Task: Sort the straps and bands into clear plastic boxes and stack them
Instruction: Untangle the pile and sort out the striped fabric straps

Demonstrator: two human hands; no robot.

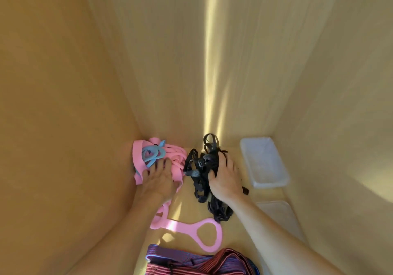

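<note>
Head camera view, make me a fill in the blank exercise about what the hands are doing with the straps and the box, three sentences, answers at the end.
1. The right hand grips a tangle of straps whose colour is ____.
2. The left hand rests on the pile of pink bands, on which lies a looped band coloured ____.
3. The clear plastic box to the right of the black straps holds ____.

Missing words: black; blue; nothing

Matt pink bands (170, 160), woven black straps (200, 168), clear smooth plastic box (264, 162), pale wood-grain walls (170, 62), striped cloth (191, 262).
</note>
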